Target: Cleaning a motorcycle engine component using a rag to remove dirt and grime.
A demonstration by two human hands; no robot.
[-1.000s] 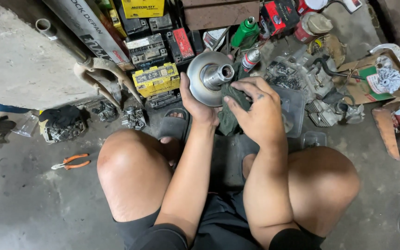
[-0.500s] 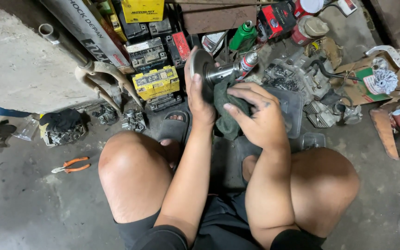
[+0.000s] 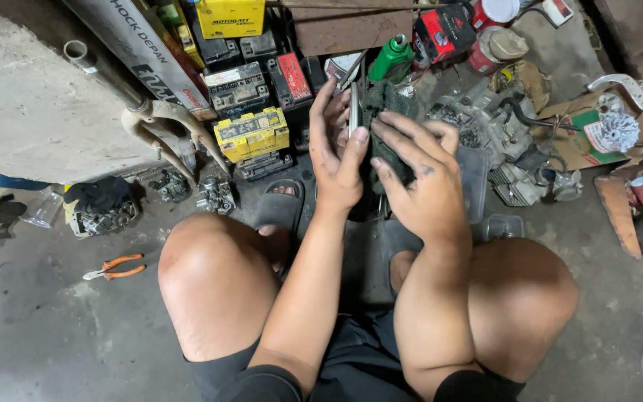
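The person squatted on the concrete floor point(image 3: 53, 350), knees apart, with both hands raised in front of the chest. The left hand point(image 3: 336, 160) gripped a round metal part point(image 3: 354, 112), seen edge-on as a thin bright strip, its fingers curled along the far side and the thumb pressed to the near edge. The right hand point(image 3: 426, 190) pressed a dark green rag point(image 3: 385, 100) against that part, fingers spread flat over the cloth and closed around it. Behind the hands stood a row of boxy batteries: a yellow battery point(image 3: 251, 132) with a pale label lay nearest, a second yellow case point(image 3: 230, 16) stood at the top edge, and a black battery with a red label point(image 3: 292, 78) sat between them. A green bottle point(image 3: 390, 59) leaned just beyond the rag, beside a black-and-red carton point(image 3: 442, 33) and a red can point(image 3: 494, 46) with a tan lid. A long grey box point(image 3: 139, 48) bearing white lettering ran diagonally at upper left. Flattened brown cardboard point(image 3: 574, 138) with a green-and-red printed panel lay at right. Orange-handled pliers point(image 3: 114, 267) lay on the floor at left, well apart from the hands.
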